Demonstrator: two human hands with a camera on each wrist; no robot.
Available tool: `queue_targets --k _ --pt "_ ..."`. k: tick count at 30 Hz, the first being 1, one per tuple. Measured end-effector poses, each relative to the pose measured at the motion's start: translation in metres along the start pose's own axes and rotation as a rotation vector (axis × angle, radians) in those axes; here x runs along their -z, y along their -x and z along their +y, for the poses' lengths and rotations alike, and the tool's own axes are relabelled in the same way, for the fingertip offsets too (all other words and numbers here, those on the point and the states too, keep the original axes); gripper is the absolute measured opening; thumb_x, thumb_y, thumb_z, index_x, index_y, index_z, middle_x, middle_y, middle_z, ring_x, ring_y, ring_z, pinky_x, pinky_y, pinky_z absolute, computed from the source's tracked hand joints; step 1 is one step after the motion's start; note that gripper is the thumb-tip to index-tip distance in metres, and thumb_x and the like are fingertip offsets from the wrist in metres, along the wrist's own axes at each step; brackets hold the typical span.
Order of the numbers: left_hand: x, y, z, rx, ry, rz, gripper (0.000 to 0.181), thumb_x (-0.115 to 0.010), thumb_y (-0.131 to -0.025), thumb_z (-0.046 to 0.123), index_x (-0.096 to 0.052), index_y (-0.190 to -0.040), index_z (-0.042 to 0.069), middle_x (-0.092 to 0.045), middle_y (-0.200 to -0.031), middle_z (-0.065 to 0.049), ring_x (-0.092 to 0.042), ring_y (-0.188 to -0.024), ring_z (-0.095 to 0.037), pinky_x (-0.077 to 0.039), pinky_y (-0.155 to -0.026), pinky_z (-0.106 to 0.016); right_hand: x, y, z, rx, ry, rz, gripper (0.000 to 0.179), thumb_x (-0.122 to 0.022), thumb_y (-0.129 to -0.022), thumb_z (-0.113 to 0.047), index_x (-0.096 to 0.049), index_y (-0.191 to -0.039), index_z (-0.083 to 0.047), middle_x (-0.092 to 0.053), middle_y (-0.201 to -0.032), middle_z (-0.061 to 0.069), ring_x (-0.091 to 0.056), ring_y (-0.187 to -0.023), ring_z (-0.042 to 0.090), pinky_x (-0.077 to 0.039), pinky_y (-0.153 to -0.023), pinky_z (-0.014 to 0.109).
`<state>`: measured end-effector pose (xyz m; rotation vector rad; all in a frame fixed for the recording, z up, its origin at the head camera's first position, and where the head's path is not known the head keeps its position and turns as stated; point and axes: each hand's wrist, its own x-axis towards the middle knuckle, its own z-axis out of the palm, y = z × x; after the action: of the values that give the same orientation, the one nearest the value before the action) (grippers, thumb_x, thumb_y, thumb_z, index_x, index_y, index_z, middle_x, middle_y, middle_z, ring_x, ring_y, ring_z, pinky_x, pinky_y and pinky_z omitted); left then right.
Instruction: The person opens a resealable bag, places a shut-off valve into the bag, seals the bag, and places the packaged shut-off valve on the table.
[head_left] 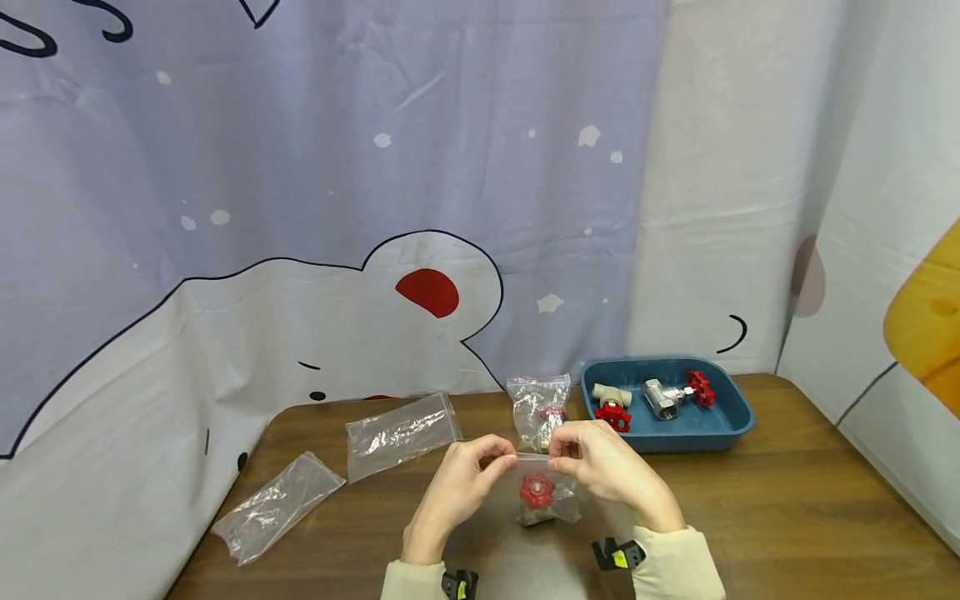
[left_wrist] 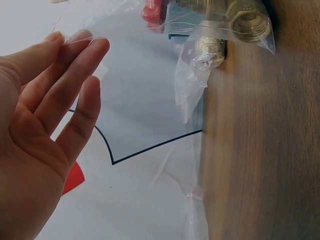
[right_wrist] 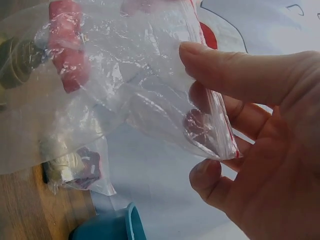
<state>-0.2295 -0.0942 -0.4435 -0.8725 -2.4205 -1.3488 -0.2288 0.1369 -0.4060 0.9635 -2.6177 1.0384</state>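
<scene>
Between the hands is a clear zip bag (head_left: 566,497) with a red trim along its mouth. Inside sits a brass valve (left_wrist: 250,22) with a red handwheel (head_left: 537,491). At the bag's upper left corner, my left hand (head_left: 459,487) pinches the edge between thumb and fingertips. My right hand (head_left: 611,471) pinches the upper right end, its thumb on the near side of the zip strip (right_wrist: 220,120) and fingers behind. The valve hangs low in the bag, close over the table in the head view.
Just behind stands another zip bag (head_left: 534,400) holding a red-wheeled valve. A blue tray (head_left: 720,442) at the back right holds a cream valve (head_left: 611,394) and a silver valve (head_left: 660,398). Two flat clear bags (head_left: 401,435) (head_left: 277,508) lie on the wooden table (head_left: 817,500) at left.
</scene>
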Motion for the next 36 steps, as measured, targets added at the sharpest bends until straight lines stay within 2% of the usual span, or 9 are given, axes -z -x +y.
queue_targets --k 7,13,26,29,36 --pt "0.0 0.0 -0.001 0.005 -0.01 0.007 0.005 -0.068 -0.093 0.018 -0.069 -0.09 0.014 -0.069 -0.083 0.008 -0.058 -0.071 -0.003 -0.05 -0.065 -0.024 0.004 0.002 -0.002 -0.026 0.002 -0.033 0.021 -0.079 -0.079 -0.007 -0.062 -0.075 -0.019 -0.049 -0.067 -0.013 -0.047 -0.063 0.003 -0.041 -0.057 0.023" --pt "0.0 0.0 -0.001 0.008 -0.001 0.001 0.006 -0.067 -0.093 0.018 -0.07 -0.09 0.013 -0.07 -0.084 0.006 -0.059 -0.072 -0.003 -0.05 -0.066 -0.024 0.008 0.005 0.0 -0.046 0.026 -0.029 0.023 -0.078 -0.079 -0.006 -0.061 -0.073 -0.02 -0.049 -0.07 -0.012 -0.046 -0.064 0.002 -0.041 -0.057 0.023" --pt "0.0 0.001 -0.001 0.02 0.013 -0.004 0.007 -0.067 -0.094 0.019 -0.069 -0.09 0.014 -0.07 -0.083 0.003 -0.058 -0.071 -0.003 -0.05 -0.065 -0.024 0.006 0.006 0.004 0.016 -0.037 -0.007 0.027 -0.078 -0.079 -0.001 -0.06 -0.071 -0.019 -0.049 -0.067 -0.012 -0.045 -0.06 0.002 -0.039 -0.053 0.023" --pt "0.0 0.0 -0.001 0.023 0.015 0.002 0.006 -0.067 -0.094 0.018 -0.07 -0.091 0.013 -0.07 -0.084 0.003 -0.059 -0.072 -0.004 -0.05 -0.066 -0.024 0.006 0.005 0.003 0.003 -0.045 -0.009 0.025 -0.077 -0.08 -0.001 -0.061 -0.072 -0.018 -0.049 -0.067 -0.012 -0.045 -0.06 0.003 -0.04 -0.053 0.023" --pt "0.0 0.0 0.0 0.027 0.009 -0.001 0.007 -0.067 -0.094 0.019 -0.07 -0.091 0.013 -0.071 -0.085 0.002 -0.058 -0.071 -0.004 -0.05 -0.066 -0.024 0.012 0.007 0.005 -0.062 -0.022 -0.084 0.02 -0.078 -0.08 -0.01 -0.062 -0.073 -0.019 -0.05 -0.063 -0.013 -0.047 -0.059 0.002 -0.041 -0.054 0.023"
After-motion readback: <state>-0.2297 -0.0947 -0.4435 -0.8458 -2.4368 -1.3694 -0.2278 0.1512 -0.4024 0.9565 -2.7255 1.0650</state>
